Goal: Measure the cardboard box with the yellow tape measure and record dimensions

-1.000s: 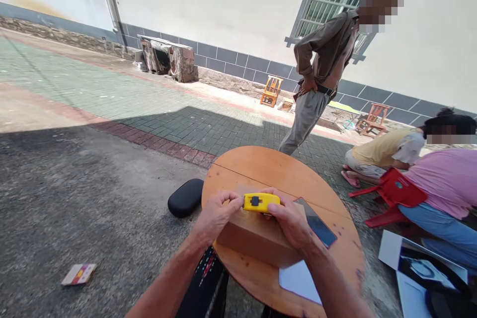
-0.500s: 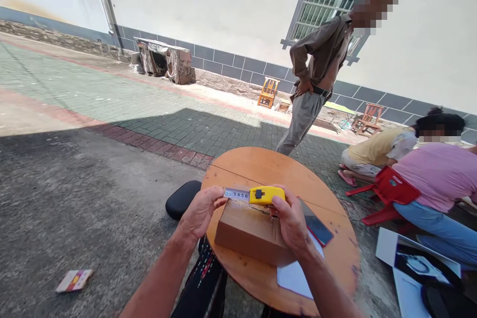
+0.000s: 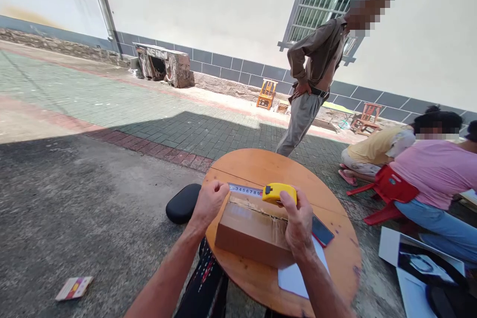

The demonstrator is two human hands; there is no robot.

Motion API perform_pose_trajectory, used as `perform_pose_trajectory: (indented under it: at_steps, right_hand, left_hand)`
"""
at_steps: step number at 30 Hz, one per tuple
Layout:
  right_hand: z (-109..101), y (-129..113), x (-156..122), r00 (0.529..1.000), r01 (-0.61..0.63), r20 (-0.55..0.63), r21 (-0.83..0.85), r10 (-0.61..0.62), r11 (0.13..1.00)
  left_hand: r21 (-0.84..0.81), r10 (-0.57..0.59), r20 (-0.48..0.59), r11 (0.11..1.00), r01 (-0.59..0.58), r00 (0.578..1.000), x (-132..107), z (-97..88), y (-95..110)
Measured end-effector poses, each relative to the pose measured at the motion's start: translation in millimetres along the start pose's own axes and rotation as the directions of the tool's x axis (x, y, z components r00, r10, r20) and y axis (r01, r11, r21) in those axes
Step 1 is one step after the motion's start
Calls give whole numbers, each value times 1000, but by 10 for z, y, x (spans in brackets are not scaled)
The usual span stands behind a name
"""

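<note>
A brown cardboard box (image 3: 248,231) lies on a round wooden table (image 3: 276,169). My left hand (image 3: 208,202) pinches the free end of a measuring tape blade (image 3: 245,190) at the box's far left corner. My right hand (image 3: 297,221) grips the yellow tape measure case (image 3: 278,192) at the far right edge of the box. The blade is stretched along the box's far top edge, with numbers showing.
A dark phone (image 3: 321,231) and a white sheet (image 3: 298,278) lie on the table to the right of the box. A black case (image 3: 183,203) sits left of the table. One person stands behind; two crouch at right by a red stool (image 3: 391,191). A card (image 3: 73,288) lies on the ground.
My right hand has pulled the yellow case to the right while my left hand kept the blade's end in place. The tape has come out from closed to spanning most of the box's length.
</note>
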State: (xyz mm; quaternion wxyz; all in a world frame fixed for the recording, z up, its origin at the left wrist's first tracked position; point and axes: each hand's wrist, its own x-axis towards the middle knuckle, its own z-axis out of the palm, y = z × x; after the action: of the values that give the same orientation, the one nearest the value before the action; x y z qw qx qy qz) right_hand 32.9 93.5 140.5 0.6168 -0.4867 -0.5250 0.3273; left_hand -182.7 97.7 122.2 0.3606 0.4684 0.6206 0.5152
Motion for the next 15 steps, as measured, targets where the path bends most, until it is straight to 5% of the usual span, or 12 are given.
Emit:
perform_pose_trajectory:
  at_steps: [8,15]
  right_hand:
    - [18,-21,11,995,-87,37,-78,90,993]
    - [4,-90,14,997,-53,37,-253,64,966]
  left_hand:
    - [406,45,-40,913,-25,998,-109,141,7]
    - [509,43,14,860,-44,999,-58,148,-33]
